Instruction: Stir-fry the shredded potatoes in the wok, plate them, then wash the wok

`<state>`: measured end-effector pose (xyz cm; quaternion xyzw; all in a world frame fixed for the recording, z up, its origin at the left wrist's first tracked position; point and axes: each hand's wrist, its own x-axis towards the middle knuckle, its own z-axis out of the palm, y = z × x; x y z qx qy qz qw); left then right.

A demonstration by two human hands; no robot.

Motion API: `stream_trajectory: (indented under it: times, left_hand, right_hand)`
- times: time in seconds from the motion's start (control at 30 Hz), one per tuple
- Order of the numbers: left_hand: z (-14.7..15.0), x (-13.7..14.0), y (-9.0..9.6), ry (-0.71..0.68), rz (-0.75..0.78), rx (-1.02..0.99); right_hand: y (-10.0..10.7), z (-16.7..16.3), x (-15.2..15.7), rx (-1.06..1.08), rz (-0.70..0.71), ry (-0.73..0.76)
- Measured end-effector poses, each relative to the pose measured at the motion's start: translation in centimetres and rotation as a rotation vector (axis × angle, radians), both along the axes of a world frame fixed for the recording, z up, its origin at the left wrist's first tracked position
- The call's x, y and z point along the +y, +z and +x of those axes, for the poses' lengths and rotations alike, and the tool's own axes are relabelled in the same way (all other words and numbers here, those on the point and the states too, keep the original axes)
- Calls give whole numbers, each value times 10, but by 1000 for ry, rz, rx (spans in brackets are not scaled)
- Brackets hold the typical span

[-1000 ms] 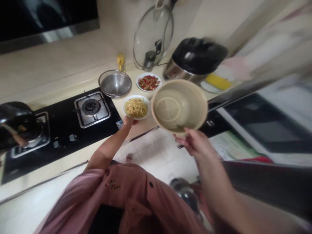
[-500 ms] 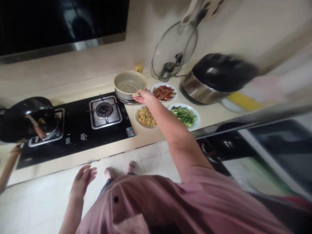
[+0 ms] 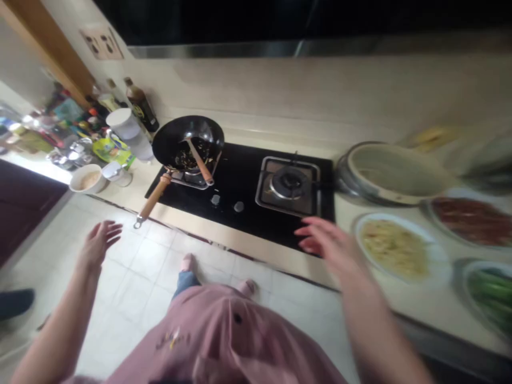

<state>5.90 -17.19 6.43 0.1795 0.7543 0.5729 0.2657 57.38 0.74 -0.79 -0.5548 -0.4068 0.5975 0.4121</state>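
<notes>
My left hand (image 3: 101, 241) hangs in the air over the floor with its fingers loosely apart, holding nothing. To its upper right, the wooden handle (image 3: 154, 201) of a black wok (image 3: 163, 143) points towards me. A spatula (image 3: 200, 162) with a wooden handle rests in the wok, among dark bits of food. My right hand (image 3: 326, 240), somewhat blurred, hovers empty over the front right corner of the black gas stove (image 3: 248, 160), fingers spread. Right of it is a plate of pale yellow shredded food (image 3: 394, 246). A cream-coloured pot (image 3: 400, 165) stands behind that plate.
On the right are a plate of reddish food (image 3: 472, 218) and a plate of green vegetables (image 3: 494, 298). Bottles (image 3: 141, 104), a white bowl (image 3: 88, 180) and packets crowd the left counter. A dark range hood (image 3: 320, 26) overhangs the stove. A dark shoe (image 3: 16, 304) shows at lower left.
My right hand has let go of the cream-coloured pot and drawn back left, over the stove's corner. The view has swung left, bringing the wok and left counter into sight.
</notes>
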Motion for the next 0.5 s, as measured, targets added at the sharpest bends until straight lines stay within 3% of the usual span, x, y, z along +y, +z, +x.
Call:
stream_trajectory:
  times: [0.07, 0.13, 0.2, 0.27, 0.37, 0.5]
  left_hand:
    - [-16, 44, 4, -177, -20, 0]
    - [-23, 84, 1, -417, -80, -105]
    - [-25, 117, -7, -610, -120, -269]
    - [-26, 142, -17, -754, -189, -475]
    - [-19, 170, -34, -838, -230, -732]
    - [4, 186, -48, -863, -117, -925]
  right_hand:
    - [-14, -84, -23, 100, -120, 313]
    - [-19, -169, -32, 201, -148, 479]
    - [-17, -241, -30, 296, -117, 507]
    - [-12, -292, -23, 337, -74, 465]
    - [-7, -328, -20, 323, -63, 375]
    - [-14, -324, -39, 303, -133, 258]
